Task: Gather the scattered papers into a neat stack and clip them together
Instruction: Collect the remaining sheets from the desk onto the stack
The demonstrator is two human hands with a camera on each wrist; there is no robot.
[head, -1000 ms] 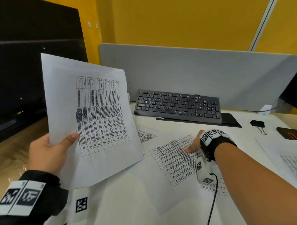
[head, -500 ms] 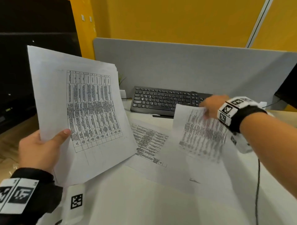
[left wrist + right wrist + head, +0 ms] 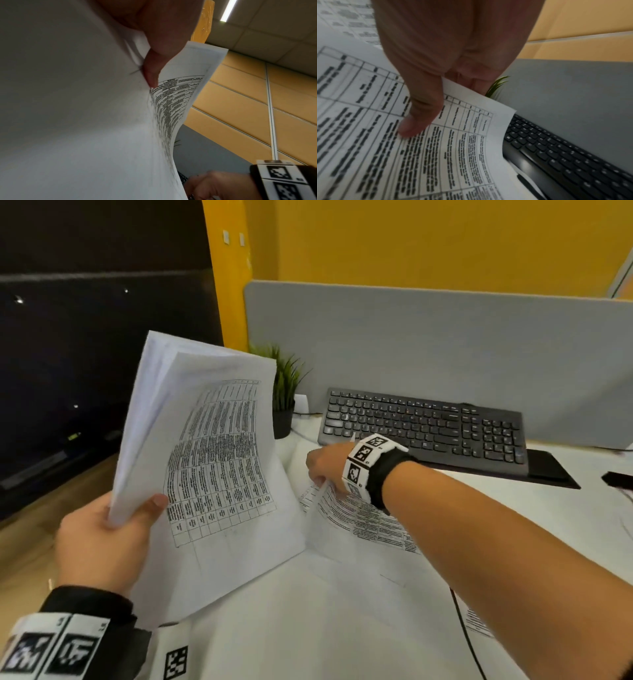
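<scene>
My left hand grips a stack of printed papers at its lower left corner and holds it tilted above the desk's left side; the thumb presses on the top sheet. My right hand pinches one printed sheet just right of the stack, in front of the keyboard. In the right wrist view the thumb lies on the sheet's printed table with fingers under its edge. More sheets lie flat on the white desk.
A black keyboard stands against the grey partition, with a small potted plant at its left. A small dark object sits at the right edge of the desk. A black cable runs under my right forearm.
My right hand picked a sheet up off the desk and carried it left, next to the stack. The left hand tilted the stack more edge-on, and the view swung left.
</scene>
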